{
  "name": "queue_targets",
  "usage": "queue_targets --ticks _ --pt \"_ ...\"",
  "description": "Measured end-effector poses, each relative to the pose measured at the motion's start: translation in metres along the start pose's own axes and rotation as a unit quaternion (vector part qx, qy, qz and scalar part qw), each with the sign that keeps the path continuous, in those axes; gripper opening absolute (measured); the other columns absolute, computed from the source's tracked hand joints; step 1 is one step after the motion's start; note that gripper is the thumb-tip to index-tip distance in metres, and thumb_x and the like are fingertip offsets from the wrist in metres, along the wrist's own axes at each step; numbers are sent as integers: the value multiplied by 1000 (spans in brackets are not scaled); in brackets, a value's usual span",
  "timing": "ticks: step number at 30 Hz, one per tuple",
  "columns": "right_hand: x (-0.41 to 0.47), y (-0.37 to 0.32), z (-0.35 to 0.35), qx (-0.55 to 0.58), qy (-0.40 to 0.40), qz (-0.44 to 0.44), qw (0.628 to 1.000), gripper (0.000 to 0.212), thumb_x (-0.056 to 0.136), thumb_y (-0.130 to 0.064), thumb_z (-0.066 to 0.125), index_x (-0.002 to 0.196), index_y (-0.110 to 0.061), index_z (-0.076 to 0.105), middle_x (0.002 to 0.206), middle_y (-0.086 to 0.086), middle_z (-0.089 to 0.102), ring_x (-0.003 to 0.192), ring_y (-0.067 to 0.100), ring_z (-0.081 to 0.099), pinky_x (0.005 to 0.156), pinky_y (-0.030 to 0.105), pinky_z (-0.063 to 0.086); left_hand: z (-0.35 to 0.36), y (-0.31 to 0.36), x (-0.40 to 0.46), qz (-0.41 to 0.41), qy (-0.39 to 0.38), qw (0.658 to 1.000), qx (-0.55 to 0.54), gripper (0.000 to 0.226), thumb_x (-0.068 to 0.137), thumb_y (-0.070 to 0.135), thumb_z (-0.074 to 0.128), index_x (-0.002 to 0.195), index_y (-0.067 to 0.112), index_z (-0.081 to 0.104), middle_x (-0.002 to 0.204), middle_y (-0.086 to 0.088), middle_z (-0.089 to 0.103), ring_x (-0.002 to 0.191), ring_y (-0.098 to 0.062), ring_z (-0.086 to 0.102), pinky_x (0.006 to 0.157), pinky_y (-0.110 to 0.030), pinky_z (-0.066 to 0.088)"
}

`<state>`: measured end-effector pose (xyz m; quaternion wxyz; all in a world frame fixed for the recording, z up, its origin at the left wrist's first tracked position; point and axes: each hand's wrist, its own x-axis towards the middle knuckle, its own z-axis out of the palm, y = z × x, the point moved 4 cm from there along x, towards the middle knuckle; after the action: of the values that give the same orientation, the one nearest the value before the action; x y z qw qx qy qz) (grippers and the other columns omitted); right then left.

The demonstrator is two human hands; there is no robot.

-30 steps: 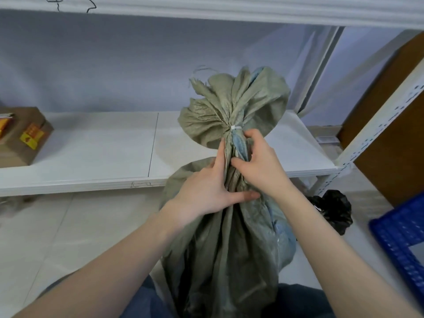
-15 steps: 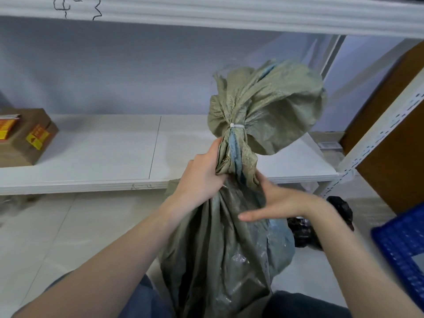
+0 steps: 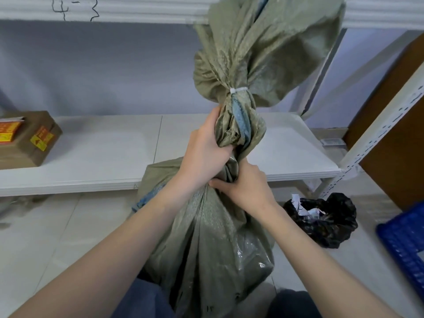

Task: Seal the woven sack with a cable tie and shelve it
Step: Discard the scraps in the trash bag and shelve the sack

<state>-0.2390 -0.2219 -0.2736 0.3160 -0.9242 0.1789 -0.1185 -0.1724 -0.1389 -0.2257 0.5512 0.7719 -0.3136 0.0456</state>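
A grey-green woven sack (image 3: 213,244) hangs upright in front of me, its neck bunched and cinched by a white cable tie (image 3: 238,90). Above the tie the loose mouth fans out as high as the upper shelf beam. My left hand (image 3: 204,154) grips the twisted neck just below the tie. Directly beneath it, my right hand (image 3: 245,187) also clasps the neck. The white lower shelf (image 3: 103,143) lies behind the sack, at about the height of my hands.
A brown cardboard box (image 3: 27,138) with yellow stickers sits on the shelf at the far left. A black bin bag (image 3: 325,221) with paper scraps lies on the tiled floor to the right, beside a blue crate (image 3: 406,251). The slotted shelf upright (image 3: 378,136) stands at right.
The sack has risen, its tied top now reaching the upper beam. My right hand let go of the neck, opened flat, then closed on it again under my left hand.
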Motion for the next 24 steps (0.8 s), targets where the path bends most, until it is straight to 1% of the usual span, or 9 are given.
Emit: queue_targets --ticks 2,5,8,12,13,16,19,22,24 --pt "1 -6 -9 15 9 -6 1000 55 75 -37 72 114 -8 47 108 16 64 104 37 57 74 37 41 -4 9 3 14 -6 1000 -1 63 75 -2 61 131 22 46 99 11 64 101 -8 61 81 -19 47" --pt "1 -17 -21 19 20 -12 1000 46 78 -34 69 108 -6 49 106 17 64 102 38 57 75 38 42 -10 24 10 42 -18 999 15 66 73 -3 60 132 24 44 103 10 66 103 -13 62 82 -26 49" --pt "5 -30 -39 9 43 -23 999 44 80 -34 68 107 -6 49 106 19 63 101 40 57 77 40 44 -20 44 18 71 -15 997 27 67 72 -2 60 131 25 43 103 11 64 106 -16 61 82 -27 48" --pt "12 -50 -68 -8 82 -65 994 38 81 -30 65 108 -8 50 106 20 64 102 41 56 75 39 41 -36 78 29 111 8 994 11 60 76 -2 61 130 18 43 95 22 59 96 -4 58 76 -9 43" --pt "14 -55 -75 -10 94 -78 993 38 81 -29 64 108 -7 49 106 20 64 102 42 57 74 39 41 -40 87 32 124 13 992 10 59 77 -1 61 130 17 43 95 21 59 97 -3 57 76 -8 42" --pt "18 -68 -97 -2 132 -105 986 34 82 -24 63 107 -5 50 104 22 64 99 42 58 71 38 42 -47 109 43 156 22 987 20 58 78 3 62 130 17 42 100 13 61 104 -13 59 77 -18 44" --pt "28 -77 -106 3 151 -111 982 25 84 -22 61 101 -5 52 101 22 63 95 42 58 67 34 38 -51 116 57 168 24 985 28 58 79 5 63 131 19 42 109 8 65 108 -18 60 78 -26 46" --pt "42 -83 -100 -1 158 -104 982 22 88 -23 56 100 -5 53 104 20 56 94 43 57 72 41 44 -55 111 71 172 20 984 38 59 80 7 65 132 21 41 111 8 65 109 -16 59 82 -31 46" --pt "50 -86 -96 -17 165 -101 981 21 90 -22 53 102 -6 53 109 17 53 95 43 56 75 44 45 -58 108 77 174 20 984 41 59 80 7 66 132 21 42 110 10 63 109 -13 57 83 -29 46"
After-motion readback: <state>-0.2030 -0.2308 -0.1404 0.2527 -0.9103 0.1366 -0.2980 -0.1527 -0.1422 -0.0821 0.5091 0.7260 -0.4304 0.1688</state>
